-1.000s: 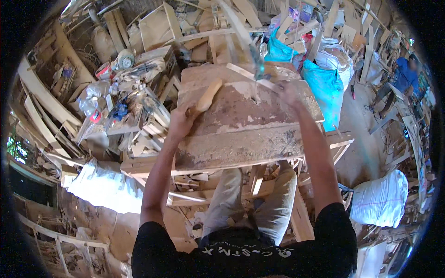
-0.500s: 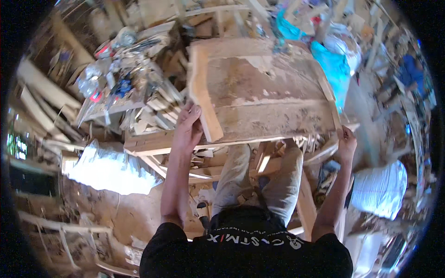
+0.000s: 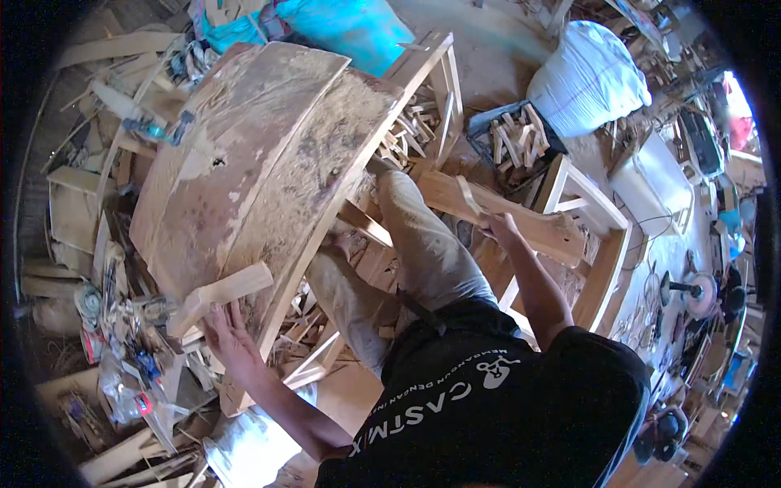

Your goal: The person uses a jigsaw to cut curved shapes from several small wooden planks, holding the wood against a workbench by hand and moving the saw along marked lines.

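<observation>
At the left corner of a dusty workbench (image 3: 301, 154), my left hand (image 3: 229, 332) grips a pale, curved piece of wood (image 3: 224, 294) near its lower edge. The piece's far end lies over the bench top. My right hand (image 3: 498, 228) is closed round the end of a thin curved wooden strip (image 3: 467, 198), held to the right of my knees. Below that strip is a broad wooden plank (image 3: 529, 221). Some fingers of my right hand are hidden behind the palm.
A box of wood offcuts (image 3: 519, 138) sits beside a white sack (image 3: 590, 77). To the right are a wooden frame (image 3: 606, 281) and a bench grinder (image 3: 695, 291). Turquoise sacks (image 3: 350, 28) stand beyond the bench; cluttered scraps and a plastic bottle (image 3: 126, 398) lie left.
My view has turned to the right. My right hand has swung the thin strip away from the bench to my right side. My left hand still holds the curved piece, now lower.
</observation>
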A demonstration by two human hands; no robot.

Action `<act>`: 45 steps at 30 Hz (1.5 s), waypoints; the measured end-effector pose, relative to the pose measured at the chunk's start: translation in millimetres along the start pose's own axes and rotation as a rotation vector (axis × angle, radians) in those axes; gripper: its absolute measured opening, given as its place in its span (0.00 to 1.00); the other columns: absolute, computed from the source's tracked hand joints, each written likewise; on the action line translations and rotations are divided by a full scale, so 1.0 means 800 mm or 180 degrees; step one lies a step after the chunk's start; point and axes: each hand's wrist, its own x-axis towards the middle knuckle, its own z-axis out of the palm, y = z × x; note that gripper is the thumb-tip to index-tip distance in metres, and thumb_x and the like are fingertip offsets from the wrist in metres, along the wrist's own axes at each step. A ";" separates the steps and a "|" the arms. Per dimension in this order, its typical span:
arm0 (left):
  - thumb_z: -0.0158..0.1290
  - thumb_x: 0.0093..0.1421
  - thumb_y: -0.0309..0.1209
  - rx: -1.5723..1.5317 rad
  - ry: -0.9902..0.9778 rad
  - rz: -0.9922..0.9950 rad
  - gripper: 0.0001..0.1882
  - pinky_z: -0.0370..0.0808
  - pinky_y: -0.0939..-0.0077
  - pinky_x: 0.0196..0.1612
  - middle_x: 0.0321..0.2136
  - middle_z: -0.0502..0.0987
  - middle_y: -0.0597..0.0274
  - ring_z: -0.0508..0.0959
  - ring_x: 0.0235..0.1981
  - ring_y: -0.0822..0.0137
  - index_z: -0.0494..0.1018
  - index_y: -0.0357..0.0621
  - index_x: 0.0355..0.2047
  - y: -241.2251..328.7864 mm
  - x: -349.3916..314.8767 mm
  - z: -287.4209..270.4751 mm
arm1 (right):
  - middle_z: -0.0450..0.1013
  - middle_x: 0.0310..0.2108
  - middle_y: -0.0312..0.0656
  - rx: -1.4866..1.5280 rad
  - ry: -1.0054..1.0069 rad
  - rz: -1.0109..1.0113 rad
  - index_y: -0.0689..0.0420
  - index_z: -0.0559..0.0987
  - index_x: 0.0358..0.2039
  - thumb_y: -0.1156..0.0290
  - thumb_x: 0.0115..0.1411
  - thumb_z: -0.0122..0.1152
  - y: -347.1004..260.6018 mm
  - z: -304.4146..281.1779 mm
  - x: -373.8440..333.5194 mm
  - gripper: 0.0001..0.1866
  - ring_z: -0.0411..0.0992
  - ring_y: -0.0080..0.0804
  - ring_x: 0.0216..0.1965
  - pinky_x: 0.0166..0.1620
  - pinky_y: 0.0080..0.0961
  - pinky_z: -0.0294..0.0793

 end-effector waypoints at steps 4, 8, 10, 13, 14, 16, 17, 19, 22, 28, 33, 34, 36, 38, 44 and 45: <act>0.54 0.72 0.29 0.1118 -0.0204 -0.0789 0.21 0.80 0.63 0.59 0.53 0.79 0.47 0.81 0.52 0.58 0.69 0.29 0.60 0.030 -0.010 0.034 | 0.81 0.32 0.41 -0.0419 -0.0526 -0.1039 0.63 0.84 0.38 0.59 0.64 0.68 -0.055 0.066 0.107 0.17 0.76 0.24 0.28 0.27 0.29 0.73; 0.54 0.71 0.31 0.2895 -0.0081 0.0134 0.18 0.82 0.68 0.50 0.46 0.83 0.52 0.84 0.42 0.60 0.73 0.31 0.57 0.037 -0.008 0.012 | 0.78 0.55 0.50 -0.1119 0.0773 -0.1944 0.53 0.69 0.68 0.50 0.63 0.68 -0.151 0.165 0.168 0.38 0.77 0.41 0.54 0.53 0.36 0.78; 0.56 0.69 0.29 0.3825 -0.0393 0.1559 0.20 0.77 0.61 0.58 0.53 0.80 0.48 0.81 0.52 0.54 0.73 0.35 0.59 0.058 0.001 -0.025 | 0.78 0.55 0.50 -0.1531 0.0483 -0.1546 0.55 0.68 0.69 0.52 0.65 0.66 -0.167 0.217 0.162 0.37 0.77 0.43 0.55 0.55 0.38 0.77; 0.57 0.67 0.27 0.3918 -0.0748 0.2398 0.23 0.70 0.56 0.64 0.58 0.77 0.44 0.76 0.59 0.49 0.72 0.38 0.62 0.042 0.033 0.028 | 0.81 0.50 0.45 -0.0953 0.0381 -0.1936 0.57 0.78 0.56 0.58 0.66 0.62 -0.132 0.127 0.215 0.22 0.80 0.49 0.47 0.48 0.43 0.81; 0.57 0.67 0.27 0.4166 -0.0893 0.2471 0.24 0.68 0.55 0.66 0.60 0.75 0.43 0.74 0.61 0.47 0.72 0.39 0.62 0.045 0.037 0.033 | 0.81 0.49 0.45 -0.1553 0.0400 -0.2253 0.58 0.80 0.52 0.59 0.66 0.62 -0.115 0.134 0.209 0.19 0.81 0.50 0.46 0.46 0.44 0.81; 0.59 0.66 0.28 0.4547 -0.1166 0.2413 0.24 0.67 0.54 0.66 0.60 0.75 0.42 0.74 0.62 0.46 0.72 0.40 0.62 0.048 0.049 0.031 | 0.82 0.45 0.43 -0.2653 0.0410 -0.2660 0.59 0.82 0.45 0.61 0.66 0.61 -0.078 0.144 0.179 0.15 0.81 0.49 0.44 0.44 0.42 0.81; 0.60 0.65 0.29 0.4685 -0.1220 0.2236 0.24 0.69 0.54 0.65 0.59 0.76 0.42 0.75 0.61 0.46 0.73 0.40 0.61 0.046 0.055 0.008 | 0.82 0.43 0.42 -0.3198 0.0285 -0.2798 0.60 0.83 0.42 0.62 0.66 0.61 -0.058 0.160 0.153 0.14 0.81 0.46 0.44 0.43 0.40 0.81; 0.62 0.64 0.30 0.4538 -0.1340 0.1897 0.23 0.71 0.53 0.62 0.56 0.77 0.43 0.77 0.58 0.46 0.75 0.40 0.59 0.034 0.074 -0.005 | 0.82 0.37 0.39 -0.2187 -0.0008 -0.2080 0.61 0.83 0.41 0.62 0.68 0.60 -0.039 0.141 0.116 0.14 0.80 0.34 0.39 0.40 0.34 0.78; 0.64 0.62 0.33 0.4308 -0.0919 0.1666 0.21 0.74 0.53 0.56 0.49 0.80 0.45 0.80 0.52 0.45 0.78 0.40 0.54 0.037 0.077 -0.046 | 0.77 0.28 0.35 -0.1270 -0.0070 -0.2162 0.62 0.83 0.36 0.61 0.68 0.61 -0.066 0.153 -0.007 0.16 0.71 0.20 0.32 0.34 0.27 0.71; 0.67 0.60 0.39 0.4129 -0.0357 0.1883 0.19 0.77 0.59 0.47 0.44 0.80 0.49 0.81 0.44 0.45 0.79 0.43 0.46 0.006 0.075 0.038 | 0.76 0.18 0.39 -0.1114 -0.0955 -0.3497 0.65 0.79 0.24 0.72 0.69 0.58 -0.195 0.186 -0.213 0.16 0.73 0.23 0.19 0.24 0.28 0.71; 0.66 0.60 0.43 0.4036 -0.0096 0.1963 0.21 0.76 0.55 0.46 0.41 0.77 0.46 0.79 0.43 0.43 0.78 0.40 0.46 0.003 0.075 0.006 | 0.75 0.22 0.41 -0.1903 -0.2198 -0.5382 0.63 0.80 0.28 0.71 0.65 0.67 -0.259 0.318 -0.331 0.10 0.74 0.33 0.22 0.26 0.27 0.73; 0.66 0.60 0.43 0.4050 -0.0115 0.1980 0.22 0.76 0.55 0.46 0.41 0.77 0.45 0.79 0.44 0.42 0.78 0.40 0.46 0.005 0.079 -0.001 | 0.74 0.22 0.43 -0.1717 -0.2397 -0.5255 0.62 0.80 0.29 0.70 0.65 0.66 -0.262 0.350 -0.347 0.10 0.74 0.40 0.23 0.27 0.30 0.74; 0.66 0.61 0.42 0.4036 -0.0222 0.2027 0.23 0.76 0.54 0.46 0.42 0.76 0.43 0.79 0.45 0.41 0.77 0.38 0.47 0.007 0.089 -0.004 | 0.74 0.26 0.46 -0.1338 -0.2649 -0.5340 0.62 0.80 0.32 0.70 0.65 0.66 -0.270 0.416 -0.370 0.09 0.75 0.49 0.26 0.31 0.37 0.76; 0.65 0.62 0.42 0.4109 -0.0261 0.2087 0.23 0.76 0.53 0.47 0.43 0.77 0.43 0.79 0.45 0.40 0.77 0.37 0.48 0.008 0.103 -0.016 | 0.76 0.33 0.50 -0.1131 -0.2734 -0.5742 0.60 0.80 0.37 0.67 0.66 0.64 -0.283 0.489 -0.387 0.09 0.77 0.51 0.36 0.39 0.43 0.79; 0.64 0.63 0.40 0.4061 -0.0525 0.1789 0.22 0.76 0.52 0.50 0.45 0.77 0.42 0.78 0.46 0.40 0.76 0.37 0.49 0.012 0.134 -0.007 | 0.76 0.47 0.55 -0.2604 -0.1863 -0.5706 0.61 0.79 0.46 0.61 0.71 0.53 -0.311 0.660 -0.371 0.16 0.77 0.54 0.49 0.51 0.49 0.78; 0.64 0.63 0.40 0.4066 -0.0483 0.1651 0.22 0.75 0.52 0.51 0.45 0.77 0.42 0.77 0.46 0.39 0.75 0.37 0.49 0.012 0.135 -0.005 | 0.75 0.49 0.56 -0.2749 -0.1801 -0.5659 0.61 0.79 0.47 0.60 0.71 0.51 -0.312 0.672 -0.364 0.17 0.75 0.55 0.52 0.55 0.51 0.76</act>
